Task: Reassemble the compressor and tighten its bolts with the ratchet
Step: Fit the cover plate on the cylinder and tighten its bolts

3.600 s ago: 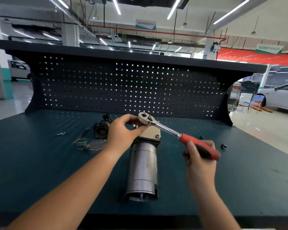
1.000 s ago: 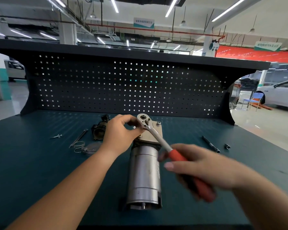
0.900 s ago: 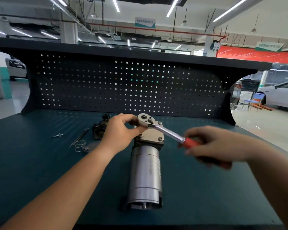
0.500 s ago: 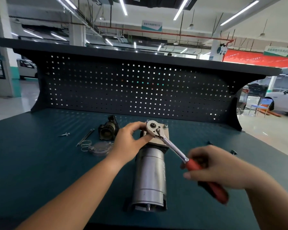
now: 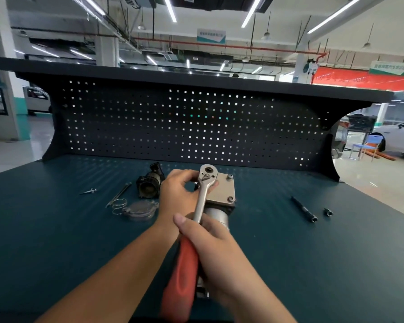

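On the teal worktop (image 5: 56, 241) our compressor (image 5: 222, 191) lies lengthwise. Our left hand (image 5: 175, 194) pinches the ratchet (image 5: 202, 199) by its head, over the compressor's far end; our right hand (image 5: 215, 248) is wrapped round the red handle.

We see the ratchet (image 5: 203, 194) with a head and shank of bright, polished metal, while its red handle looks like smooth plastic or rubber with a soft shine. The compressor (image 5: 222, 190) has a pale, matt end plate of cast metal and a body of brushed, shiny metal. The bench top (image 5: 56, 241) is dark teal and matt. The pegboard (image 5: 196, 127) looks like black matt sheet metal. The round cover (image 5: 139, 209) is dull grey metal.
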Tool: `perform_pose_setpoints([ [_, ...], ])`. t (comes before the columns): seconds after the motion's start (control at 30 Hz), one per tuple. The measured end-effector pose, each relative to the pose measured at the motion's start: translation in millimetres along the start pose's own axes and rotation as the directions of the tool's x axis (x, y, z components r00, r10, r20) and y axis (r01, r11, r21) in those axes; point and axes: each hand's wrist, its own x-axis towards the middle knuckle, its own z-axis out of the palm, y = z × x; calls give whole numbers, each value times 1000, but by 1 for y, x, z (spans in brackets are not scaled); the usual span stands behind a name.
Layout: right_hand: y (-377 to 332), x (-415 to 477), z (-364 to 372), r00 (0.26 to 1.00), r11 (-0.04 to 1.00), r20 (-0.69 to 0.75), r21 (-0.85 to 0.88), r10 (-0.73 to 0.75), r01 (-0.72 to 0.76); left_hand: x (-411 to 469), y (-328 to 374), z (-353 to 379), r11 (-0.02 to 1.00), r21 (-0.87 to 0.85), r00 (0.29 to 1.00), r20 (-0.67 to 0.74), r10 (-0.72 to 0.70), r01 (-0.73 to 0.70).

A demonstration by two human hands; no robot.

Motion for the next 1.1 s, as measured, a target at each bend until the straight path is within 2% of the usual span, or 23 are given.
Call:
perform_pose_setpoints([
  [0.1,-5,-5,-22,1000,993,16,-121,-15,17,4,-2,-4,998,33,993,113,41,-45],
  [0.2,-29,-12,-61,996,932,82,-358,-35,62,12,-3,-14,997,10,969,236,76,-81],
  [0.3,-68,-11,-106,998,772,55,-634,-9,42,17,0,-20,998,-41,941,335,54,-43],
  [0.37,-93,-3,-127,998,640,9,-767,-56,42,19,1,-21,998,-66,924,381,30,-6],
  [0.47,-109,12,-141,993,582,-15,-812,-116,56,21,3,-21,993,-108,904,428,4,47],
  [0.57,-100,11,-143,999,560,-7,-828,-37,15,20,5,-24,992,-108,902,433,-6,59],
  [0.63,-87,2,-141,999,604,12,-797,37,-13,16,5,-23,996,-85,911,412,32,4],
  [0.77,-50,-12,-114,970,791,179,-611,165,-22,7,8,-19,997,-32,945,317,76,-70],
  [0.87,-21,-12,-74,977,878,202,-476,59,45,1,9,-15,995,16,980,175,95,-99],
  [0.93,-9,-9,-46,984,945,174,-324,21,37,-1,8,-13,994,50,992,91,93,-98],
  [1.1,2,6,0,993,999,110,-13,-35,37,-1,8,-10,995,82,998,39,54,-58],
])
